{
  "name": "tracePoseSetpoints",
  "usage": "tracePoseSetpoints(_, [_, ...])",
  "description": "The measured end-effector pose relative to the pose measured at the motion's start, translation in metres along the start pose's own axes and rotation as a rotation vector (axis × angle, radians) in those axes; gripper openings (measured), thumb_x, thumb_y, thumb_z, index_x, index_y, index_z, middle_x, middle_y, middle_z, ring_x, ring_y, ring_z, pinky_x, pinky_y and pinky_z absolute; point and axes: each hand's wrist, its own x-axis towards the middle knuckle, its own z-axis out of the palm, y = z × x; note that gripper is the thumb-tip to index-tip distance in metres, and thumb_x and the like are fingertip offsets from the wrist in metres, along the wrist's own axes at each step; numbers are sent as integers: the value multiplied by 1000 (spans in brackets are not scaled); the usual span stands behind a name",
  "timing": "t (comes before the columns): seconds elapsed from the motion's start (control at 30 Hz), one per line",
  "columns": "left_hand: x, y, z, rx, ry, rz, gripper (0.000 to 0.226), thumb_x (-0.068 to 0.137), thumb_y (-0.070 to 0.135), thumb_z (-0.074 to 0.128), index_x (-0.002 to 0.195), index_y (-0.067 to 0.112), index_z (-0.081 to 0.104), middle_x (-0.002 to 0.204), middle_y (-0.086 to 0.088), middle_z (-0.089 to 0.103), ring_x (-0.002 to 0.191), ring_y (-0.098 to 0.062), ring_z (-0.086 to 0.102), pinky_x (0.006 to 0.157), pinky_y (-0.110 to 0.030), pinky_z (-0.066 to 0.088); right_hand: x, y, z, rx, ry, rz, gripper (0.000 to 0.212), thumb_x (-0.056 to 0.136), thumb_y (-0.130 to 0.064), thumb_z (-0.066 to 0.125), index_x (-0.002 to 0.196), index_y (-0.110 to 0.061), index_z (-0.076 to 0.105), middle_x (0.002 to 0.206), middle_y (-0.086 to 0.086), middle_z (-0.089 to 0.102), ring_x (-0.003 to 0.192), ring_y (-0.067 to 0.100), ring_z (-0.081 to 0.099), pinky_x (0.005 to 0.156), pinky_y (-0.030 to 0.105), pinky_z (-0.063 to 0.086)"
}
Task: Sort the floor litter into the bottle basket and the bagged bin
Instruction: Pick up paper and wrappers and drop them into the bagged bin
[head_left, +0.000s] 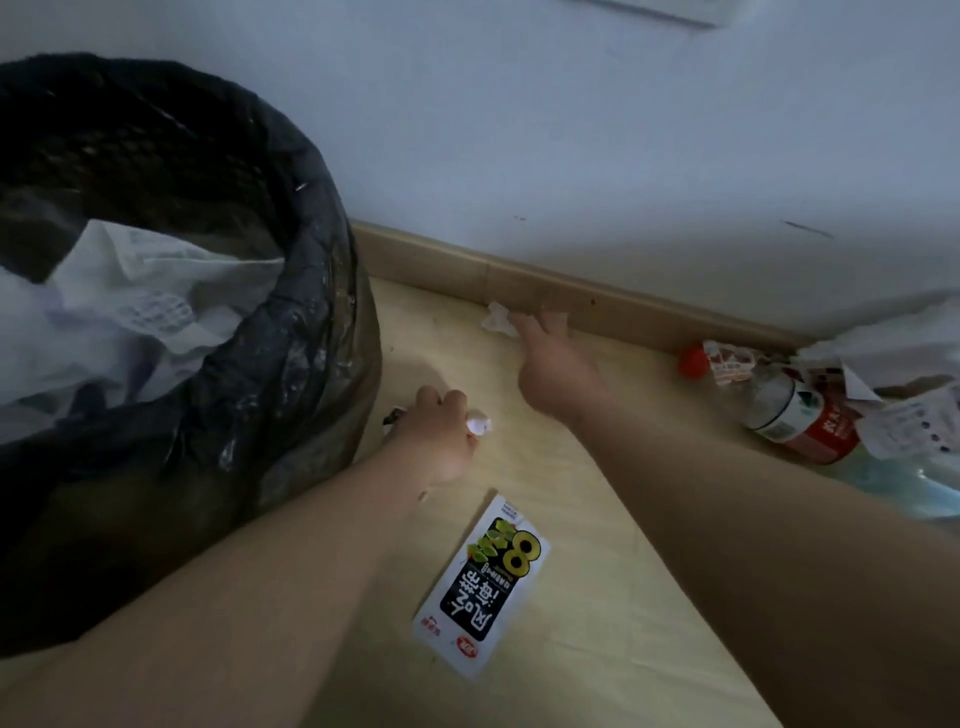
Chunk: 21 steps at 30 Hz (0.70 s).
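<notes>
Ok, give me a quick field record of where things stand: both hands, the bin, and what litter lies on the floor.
left hand: curled round a small white paper wad, beside the bagged bin
right hand: fingers extended, reaching a white tissue scrap at the skirting board
bagged bin: black liner, white paper inside
between the arms: flat printed sachet, untouched
far right: plastic bottles, one red-capped, lying among loose papers
bottle basket: not in view
</notes>
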Motion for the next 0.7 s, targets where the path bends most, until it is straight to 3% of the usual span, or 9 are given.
tracePoseSetpoints(0.1, [2, 0, -1, 14, -19, -2, 43, 98, 32, 39, 133, 7, 33, 135, -14, 29, 120, -32, 45, 96, -36, 38, 4, 9, 11, -163, -30, 43, 58, 90, -6, 35, 146, -22, 26, 152, 5, 25, 133, 34, 28, 102, 44, 34])
tracePoseSetpoints(0.23, [3, -2, 0, 24, -18, -3, 41, 99, 32, 38, 131, 7, 34, 135, -15, 30, 118, -35, 47, 97, -39, 37, -16, 17, 22, -320, 107, 7, 47, 91, -6, 38, 137, -13, 38, 139, 8, 40, 122, 32, 39, 92, 39, 38])
tracePoseSetpoints(0.5, [-10, 0, 7, -42, 34, -27, 37, 97, 29, 41, 125, 5, 39, 134, -17, 35, 121, -34, 43, 96, -35, 36, -102, 25, 61, -57, 45, 136, 21, 96, -13, 40, 109, -11, 56, 108, 7, 60, 102, 26, 53, 83, 29, 37])
tracePoseSetpoints(0.6, [-27, -4, 18, -78, 53, -39, 34, 96, 33, 43, 119, 8, 45, 129, -14, 39, 114, -31, 47, 90, -35, 39, -126, 26, 63, -12, -55, 158, 9, 97, -17, 41, 92, -17, 49, 99, 5, 57, 96, 26, 53, 76, 28, 34])
tracePoseSetpoints(0.7, [-46, -14, 28, -110, 109, -18, 25, 95, 38, 45, 100, 13, 46, 116, -9, 46, 95, -25, 50, 74, -30, 38, -135, 33, 56, 108, -133, 220, 22, 93, -13, 41, 73, -19, 40, 92, 3, 55, 83, 21, 49, 62, 24, 35])
